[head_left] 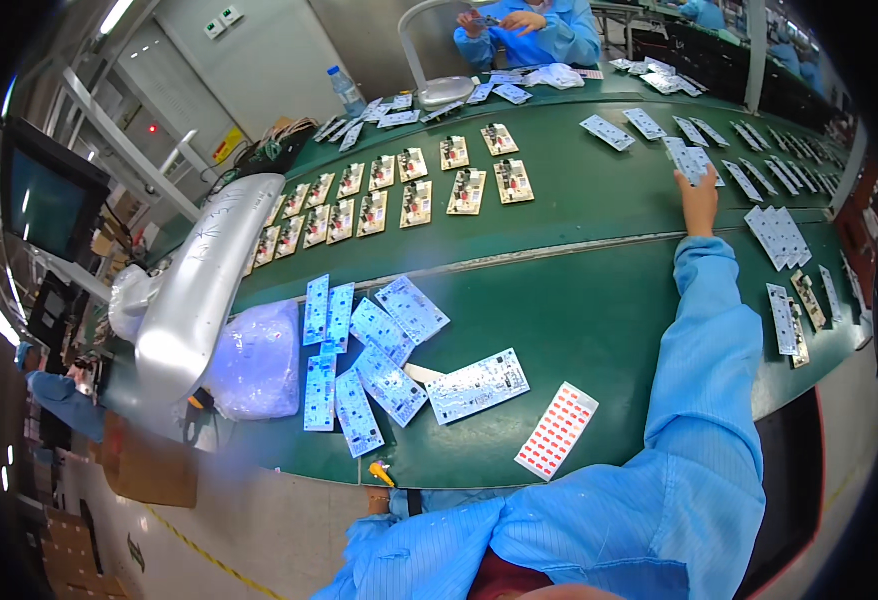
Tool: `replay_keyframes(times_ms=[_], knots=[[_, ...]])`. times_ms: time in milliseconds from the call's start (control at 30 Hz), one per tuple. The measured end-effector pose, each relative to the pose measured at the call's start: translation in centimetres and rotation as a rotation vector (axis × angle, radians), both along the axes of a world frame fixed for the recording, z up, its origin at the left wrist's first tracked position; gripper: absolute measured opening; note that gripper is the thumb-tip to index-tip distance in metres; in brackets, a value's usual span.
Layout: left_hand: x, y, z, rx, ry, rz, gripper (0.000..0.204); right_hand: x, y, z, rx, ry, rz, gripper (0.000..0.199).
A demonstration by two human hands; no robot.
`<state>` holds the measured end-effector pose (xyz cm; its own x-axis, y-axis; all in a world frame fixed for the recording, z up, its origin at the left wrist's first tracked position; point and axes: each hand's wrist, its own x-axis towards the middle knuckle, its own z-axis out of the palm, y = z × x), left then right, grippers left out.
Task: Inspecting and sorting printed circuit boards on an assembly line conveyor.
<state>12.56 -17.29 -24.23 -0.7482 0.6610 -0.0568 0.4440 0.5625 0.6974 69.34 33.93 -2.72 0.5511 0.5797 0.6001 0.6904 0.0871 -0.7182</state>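
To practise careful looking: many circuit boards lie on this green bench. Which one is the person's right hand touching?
The pale board far across the bench, under the right hand; the other boards lie untouched.

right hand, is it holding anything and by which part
The right hand grips a small stack of pale circuit boards by its near end. The left hand is out of view.

A sheet of red stickers (556,431) is laid near; a plastic bottle (346,90) is stood far left, beside a lamp arm (199,290).
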Motion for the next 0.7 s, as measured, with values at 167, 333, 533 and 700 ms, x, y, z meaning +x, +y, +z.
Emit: replay_keyframes(times_ms=[167,333,533,700], knots=[[1.3,-1.4,-0.7,-0.026,-0.086,0.004,0.017,-3.1,-1.2,0.3,-0.027,0.009,0.173,0.07],[1.8,-2.2,-0.9,-0.017,-0.144,0.027,0.016,-5.6,-2.2,0.8,-0.181,-0.074,0.286,0.07],[3.6,-2.9,-2.5,-0.024,-0.231,0.058,0.015,-8.6,-3.4,1.4,-0.315,-0.205,0.466,0.071],[3.8,-4.4,-2.7,-0.066,-0.266,0.07,0.014,-8.0,-3.6,1.7,-0.367,-0.275,0.451,0.068]])
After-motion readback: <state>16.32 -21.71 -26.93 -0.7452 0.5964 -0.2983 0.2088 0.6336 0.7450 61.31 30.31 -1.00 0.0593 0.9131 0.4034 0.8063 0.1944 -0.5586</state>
